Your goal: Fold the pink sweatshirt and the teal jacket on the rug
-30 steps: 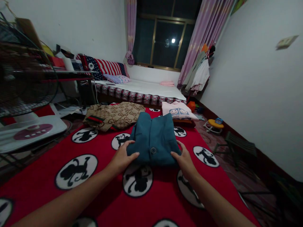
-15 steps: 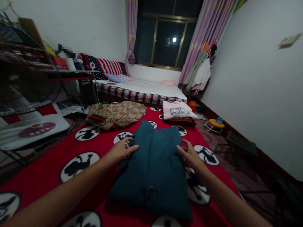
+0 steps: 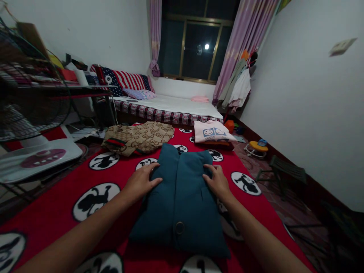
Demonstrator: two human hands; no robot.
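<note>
A folded teal coat [image 3: 187, 204] with a single large button near its lower edge lies front side up on a red blanket [image 3: 57, 212] patterned with black figures in white circles. My left hand [image 3: 142, 180] holds the coat's left side near the top, thumb on the cloth. At the opposite side, my right hand [image 3: 217, 182] grips the edge, with its thumb and a fingertip on the fabric. The remaining fingers of both hands are partly hidden.
Beyond the coat lie a brown patterned garment [image 3: 139, 138] and a folded pink top [image 3: 213, 132] on a stack. A fan [image 3: 31, 94] stands at left. A yellow stool [image 3: 256, 147] and a dark folding stool [image 3: 287, 168] are at right. A bed [image 3: 176, 104] is behind.
My right hand has moved left and slightly up, and the coat's upper right side has come inward with it. My left hand has shifted slightly left. The view has moved a little.
</note>
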